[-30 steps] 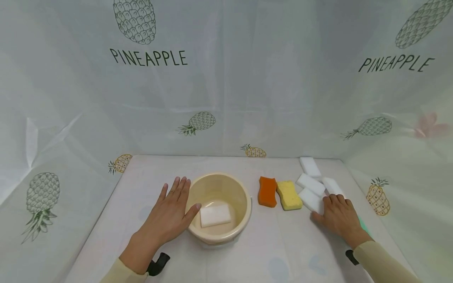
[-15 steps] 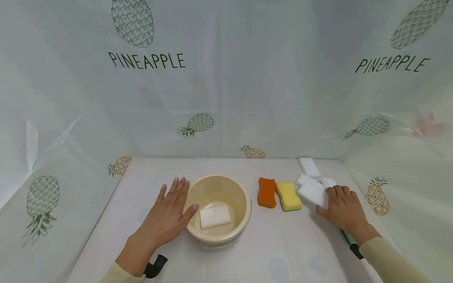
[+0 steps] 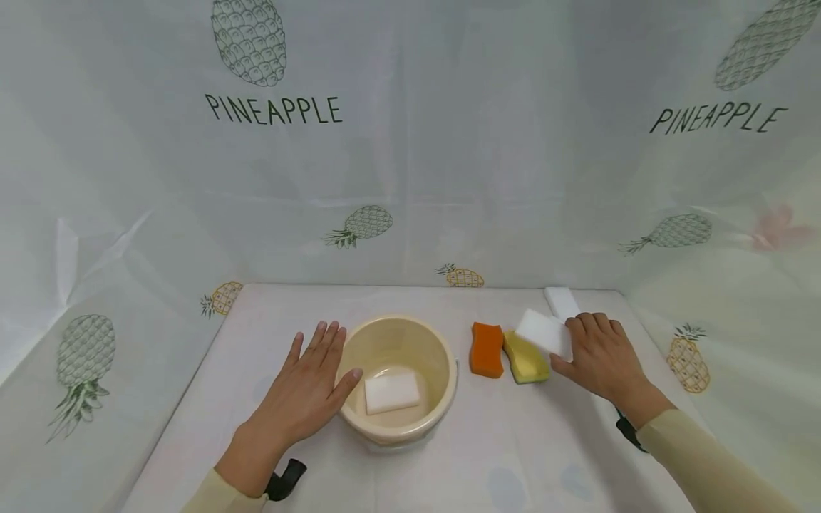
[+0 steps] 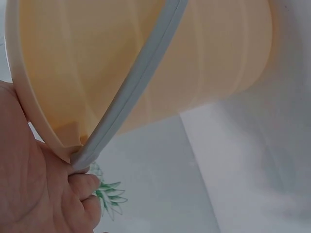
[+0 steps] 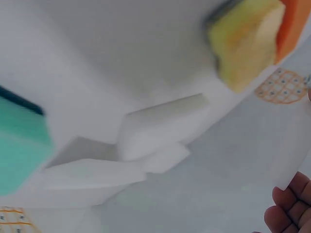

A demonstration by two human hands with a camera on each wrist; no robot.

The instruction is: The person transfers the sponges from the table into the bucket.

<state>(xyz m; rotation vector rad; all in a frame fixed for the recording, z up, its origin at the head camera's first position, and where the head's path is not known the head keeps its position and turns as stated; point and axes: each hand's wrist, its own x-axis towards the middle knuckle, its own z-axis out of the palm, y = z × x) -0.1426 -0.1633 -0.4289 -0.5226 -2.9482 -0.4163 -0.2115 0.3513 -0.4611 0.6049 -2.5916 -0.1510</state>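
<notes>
My left hand [image 3: 298,395] lies along the left side of a cream bucket [image 3: 442,399], fingers straight and thumb over the rim. In the left wrist view the bucket's grey handle [image 4: 131,87] crosses near the fingertips. A white sponge [image 3: 392,392] lies inside, on the bucket's bottom. My right hand [image 3: 599,356] holds another white sponge [image 3: 541,333] by its right end, raised above the table. This sponge partly covers a yellow sponge [image 3: 527,362]; an orange sponge [image 3: 487,350] lies just left of the yellow one.
A white sponge [image 3: 561,303] lies near the table's back edge. The right wrist view shows several white sponges [image 5: 160,126] heaped together and a green sponge [image 5: 22,145] with a dark layer. A pineapple-printed white sheet [image 3: 410,157] hangs behind the table.
My right hand has lifted a white sponge off the pile at the right and carried it up and left, toward the yellow sponge. The left hand has stayed at the bucket.
</notes>
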